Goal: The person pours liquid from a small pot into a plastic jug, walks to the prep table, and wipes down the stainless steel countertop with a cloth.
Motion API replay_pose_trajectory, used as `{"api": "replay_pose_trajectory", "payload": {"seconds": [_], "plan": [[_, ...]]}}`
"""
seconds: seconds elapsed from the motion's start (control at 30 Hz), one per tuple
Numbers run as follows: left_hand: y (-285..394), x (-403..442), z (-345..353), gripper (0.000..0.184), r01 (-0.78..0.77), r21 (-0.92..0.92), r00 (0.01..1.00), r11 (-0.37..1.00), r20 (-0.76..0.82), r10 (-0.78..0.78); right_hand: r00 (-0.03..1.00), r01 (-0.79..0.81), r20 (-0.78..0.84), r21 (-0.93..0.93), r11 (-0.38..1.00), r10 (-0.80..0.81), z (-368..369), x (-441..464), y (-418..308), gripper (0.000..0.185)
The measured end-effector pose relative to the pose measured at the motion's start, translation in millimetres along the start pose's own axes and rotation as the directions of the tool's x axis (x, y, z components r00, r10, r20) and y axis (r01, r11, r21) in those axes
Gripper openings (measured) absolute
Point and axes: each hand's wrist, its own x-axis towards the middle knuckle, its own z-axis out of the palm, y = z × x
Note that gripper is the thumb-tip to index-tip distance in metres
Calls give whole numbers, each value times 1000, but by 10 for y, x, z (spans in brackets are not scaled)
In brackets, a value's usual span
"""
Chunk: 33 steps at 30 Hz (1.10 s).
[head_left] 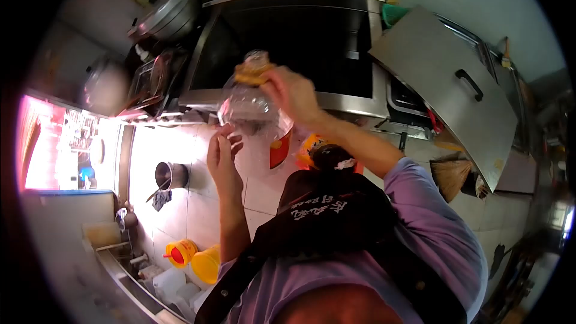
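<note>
My right hand (292, 95) is closed round the yellow-brown handle of a clear plastic jug (251, 105). The jug is tilted, its neck pointing toward the dark fryer (288, 39) and its body hanging back toward me. A red and yellow label shows low on its side. Beside the jug's left side is my left hand (223, 155), fingers apart and slightly curved. Its fingertips are close to the plastic; I cannot tell whether they touch. What is inside the jug is hard to make out.
Left of the fryer are a lidded pot (170, 15) and a wire basket (147, 84). A metal panel with a black handle (447, 78) leans at the right. On the tiled floor stand a metal pot (172, 176), yellow buckets (207, 264) and an orange container (310, 147).
</note>
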Motion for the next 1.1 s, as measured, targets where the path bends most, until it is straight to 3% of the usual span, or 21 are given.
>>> {"api": "replay_pose_trajectory", "payload": {"seconds": [0.1, 0.13, 0.17, 0.2, 0.3, 0.33, 0.4, 0.47, 0.53, 0.57, 0.6, 0.63, 0.67, 0.7, 0.73, 0.8, 0.87, 0.9, 0.93, 0.97, 1.1], "plan": [[157, 187, 242, 43, 141, -56, 987, 988, 90, -135, 979, 201, -18, -29, 979, -202, -36, -137, -291, 17], [180, 212, 279, 48, 168, -35, 979, 985, 119, -163, 975, 183, 128, -6, 983, -180, -181, -99, -433, 16], [316, 190, 370, 42, 223, -57, 974, 973, 59, -219, 964, 265, -35, -12, 964, -265, 49, -243, -286, 19], [236, 222, 365, 38, 249, -22, 968, 968, 26, -248, 952, 304, 6, -163, 939, -307, -136, -231, -414, 26], [95, 180, 400, 30, 313, -107, 946, 944, -55, -320, 917, 319, 278, -76, 945, -287, -28, -431, -253, 31], [79, 158, 394, 28, 326, -170, 936, 930, -82, -343, 868, 78, 489, 38, 996, -86, -172, -427, -295, 33], [-21, 121, 300, 25, 363, -244, 918, 899, -72, -390, 929, 310, 212, 5, 951, -304, -418, -457, 23, 37], [-87, 47, 168, 20, 381, -302, 907, 874, -60, -416, 904, 122, 422, -91, 988, -73, -1210, -170, 163, 46], [-134, -81, 10, 20, 360, -319, 912, 876, -77, -403, 957, 96, 282, -504, 858, 58, -1787, -103, 870, 45], [-137, -143, -74, 20, 346, -329, 914, 879, -93, -395, 981, 77, 193, -492, 867, 23, -2152, -182, 1477, 43], [-127, -207, -152, 18, 347, -332, 905, 877, -124, -406, 902, -218, 160, -631, 744, 400, -2601, -249, 1896, 41], [-137, -257, -229, 17, 354, -335, 898, 873, -139, -417, 646, -179, 202, -898, 403, 736, -3130, -192, 2272, 43], [-159, -310, -315, 17, 355, -341, 891, 870, -158, -426, 709, -429, -145, -865, 259, 690, -3512, -336, 2608, 48], [-182, -397, -387, 16, 353, -353, 881, 867, -185, -434, 865, -294, -185, -940, 172, 466, -3997, -701, 3107, 53], [-201, -454, -403, 15, 345, -360, 864, 867, -240, -443, 848, -303, -174, -934, 190, 500, -4359, -892, 3298, 57], [-260, -563, -487, 14, 336, -353, 851, 873, -283, -442, 649, -476, -116, -833, 282, 752, -4843, -1048, 3685, 56], [-316, -671, -549, 11, 328, -318, 833, 889, -345, -431, 718, -413, -26, -821, 395, 696, -4919, -1100, 3544, 50], [-352, -703, -569, 10, 332, -302, 818, 894, -380, -432, 769, -328, -92, -906, 267, 632, -4873, -1126, 3518, 52], [-382, -763, -585, 9, 339, -291, 802, 895, -408, -436, 797, -270, -15, -903, 333, 604, -5003, -1164, 3806, 55], [-404, -832, -598, 9, 338, -299, 782, 892, -438, -443, 740, -333, 1, -869, 367, 672, -4946, -1032, 3650, 52], [-448, -965, -728, 10, 336, -308, 715, 890, -532, -454, 818, -482, -12, -560, 674, 575, -4941, -1134, 3887, 43]]}}
